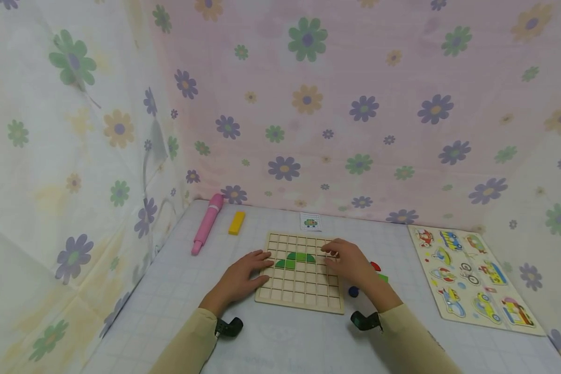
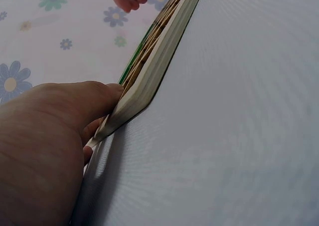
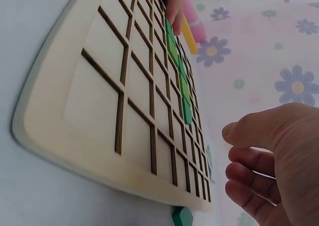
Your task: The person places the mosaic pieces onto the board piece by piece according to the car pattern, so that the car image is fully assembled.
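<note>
I see the green blocks (image 1: 301, 257) in two short side-to-side rows on the wooden board (image 1: 299, 306), just left of the empty right hand (image 1: 348, 264), thumb and fingers apart, while the left hand (image 1: 241, 276) rests loosely on the board's left edge.

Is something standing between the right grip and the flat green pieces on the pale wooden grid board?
Nothing visible does: between the right grip and the flat green pieces, only a bare part of the pale wooden grid board shows. The left grip touches the board's left edge, outside that path.
</note>
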Demonstrator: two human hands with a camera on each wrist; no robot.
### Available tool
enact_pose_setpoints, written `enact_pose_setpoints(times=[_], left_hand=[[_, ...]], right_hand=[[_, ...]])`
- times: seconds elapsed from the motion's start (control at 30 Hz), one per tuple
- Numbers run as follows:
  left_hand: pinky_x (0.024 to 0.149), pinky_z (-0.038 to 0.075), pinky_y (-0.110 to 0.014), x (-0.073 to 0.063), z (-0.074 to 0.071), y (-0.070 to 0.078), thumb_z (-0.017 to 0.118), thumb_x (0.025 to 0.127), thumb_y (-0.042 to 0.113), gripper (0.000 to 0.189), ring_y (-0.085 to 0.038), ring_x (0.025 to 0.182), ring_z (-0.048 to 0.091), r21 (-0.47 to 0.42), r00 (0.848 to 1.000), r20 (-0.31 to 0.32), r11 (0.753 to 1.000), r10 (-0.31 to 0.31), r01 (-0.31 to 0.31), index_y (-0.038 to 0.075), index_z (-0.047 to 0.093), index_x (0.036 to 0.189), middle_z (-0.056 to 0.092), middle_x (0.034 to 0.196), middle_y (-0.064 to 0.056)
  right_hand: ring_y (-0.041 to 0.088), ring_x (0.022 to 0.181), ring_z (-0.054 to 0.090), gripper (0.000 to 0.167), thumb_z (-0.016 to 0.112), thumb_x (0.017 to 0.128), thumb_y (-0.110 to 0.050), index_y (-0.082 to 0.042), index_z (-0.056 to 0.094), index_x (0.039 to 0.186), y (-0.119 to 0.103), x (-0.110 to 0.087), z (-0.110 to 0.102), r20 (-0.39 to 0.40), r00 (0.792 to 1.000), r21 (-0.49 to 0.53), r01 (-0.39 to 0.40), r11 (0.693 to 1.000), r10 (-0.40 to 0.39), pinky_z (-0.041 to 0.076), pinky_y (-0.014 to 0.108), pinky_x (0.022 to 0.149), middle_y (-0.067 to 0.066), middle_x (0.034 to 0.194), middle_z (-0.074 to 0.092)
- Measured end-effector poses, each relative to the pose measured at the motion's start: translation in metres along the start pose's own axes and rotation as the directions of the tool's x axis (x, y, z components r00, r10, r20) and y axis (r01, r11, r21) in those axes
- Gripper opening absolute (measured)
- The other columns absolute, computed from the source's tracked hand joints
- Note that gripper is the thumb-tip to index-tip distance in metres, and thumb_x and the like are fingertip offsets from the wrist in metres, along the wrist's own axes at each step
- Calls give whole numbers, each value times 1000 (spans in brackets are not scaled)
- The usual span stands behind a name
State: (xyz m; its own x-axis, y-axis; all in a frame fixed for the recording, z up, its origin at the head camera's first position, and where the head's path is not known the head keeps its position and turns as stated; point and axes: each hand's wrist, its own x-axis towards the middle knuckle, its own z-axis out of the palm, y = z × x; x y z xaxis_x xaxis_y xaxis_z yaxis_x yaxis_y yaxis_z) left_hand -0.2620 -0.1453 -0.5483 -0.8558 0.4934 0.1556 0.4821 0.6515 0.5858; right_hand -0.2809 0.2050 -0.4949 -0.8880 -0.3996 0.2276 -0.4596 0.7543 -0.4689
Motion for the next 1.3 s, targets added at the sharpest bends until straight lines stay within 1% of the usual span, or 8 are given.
enact_pose_setpoints(times=[0.2, 0.27, 0.4, 0.53, 0.67, 0.8, 1.07, 1.3], left_hand=[[126, 32, -57, 1, 1, -1, 72, 106, 33, 47, -26, 160, 34, 2, 1000, 1, 1000, 0, 0, 21, 68, 151, 49, 166, 5], [126, 32, -57, 1, 1, -1, 72, 106, 33, 47, -25, 160, 34, 5, 1000, 0, 1000, -1, 1, 22, 68, 151, 49, 166, 6], [126, 32, -56, 1, 1, -3, 72, 106, 33, 46, -26, 160, 34, 11, 1000, -2, 1000, 2, -2, 22, 68, 150, 49, 166, 6], [126, 32, -57, 1, 1, -4, 73, 106, 32, 46, -26, 160, 34, 19, 1000, -3, 1000, 4, -4, 22, 68, 150, 49, 167, 5], [126, 32, -57, 1, 1, -4, 73, 106, 33, 46, -26, 160, 34, 25, 1000, -2, 1000, 2, -1, 22, 68, 151, 48, 167, 5], [126, 32, -57, 1, 1, -4, 72, 106, 33, 46, -26, 160, 34, 23, 1000, -3, 1000, 0, 0, 23, 68, 150, 49, 167, 6], [126, 31, -57, 0, 1, -2, 72, 106, 33, 46, -26, 160, 33, 7, 1000, -2, 1000, -16, 16, 23, 68, 151, 49, 167, 7], [126, 32, -57, 1, 2, -2, 72, 106, 33, 46, -26, 160, 34, 16, 1000, 1, 1000, -9, 9, 23, 68, 151, 49, 166, 6]], right_hand=[[24, 98, 67, 27, 81, 97, -7, -4, 78, 124, 14, -6, -8, -2, 1000, -9, -16, 1000, 16, 59, 44, 81, 7, 116, 72], [25, 99, 67, 27, 80, 98, -8, -4, 78, 125, 18, -8, -11, 0, 999, -10, -32, 999, 32, 60, 44, 80, 7, 118, 71], [26, 102, 67, 28, 78, 99, -9, -4, 78, 127, 27, -11, -17, 6, 996, 2, -84, 996, 84, 61, 45, 81, 7, 120, 71], [26, 101, 65, 27, 77, 99, -10, -6, 79, 126, 34, -14, -22, -3, 991, -3, -132, 991, 132, 60, 45, 82, 7, 120, 72], [25, 97, 65, 24, 78, 100, -10, -5, 79, 123, 41, -17, -23, -16, 992, -26, -129, 991, 128, 59, 46, 81, 7, 117, 72], [25, 96, 66, 24, 77, 100, -9, -4, 80, 123, 50, -19, -22, -15, 992, -30, -125, 992, 125, 60, 46, 80, 8, 116, 72], [29, 97, 67, 29, 80, 96, -6, -1, 78, 124, 55, -20, -22, -6, 988, -17, -157, 988, 157, 61, 50, 82, 14, 121, 71], [30, 98, 67, 30, 79, 95, -3, 0, 78, 125, 54, -22, -23, 2, 982, 17, -191, 981, 191, 61, 51, 84, 15, 122, 71]])
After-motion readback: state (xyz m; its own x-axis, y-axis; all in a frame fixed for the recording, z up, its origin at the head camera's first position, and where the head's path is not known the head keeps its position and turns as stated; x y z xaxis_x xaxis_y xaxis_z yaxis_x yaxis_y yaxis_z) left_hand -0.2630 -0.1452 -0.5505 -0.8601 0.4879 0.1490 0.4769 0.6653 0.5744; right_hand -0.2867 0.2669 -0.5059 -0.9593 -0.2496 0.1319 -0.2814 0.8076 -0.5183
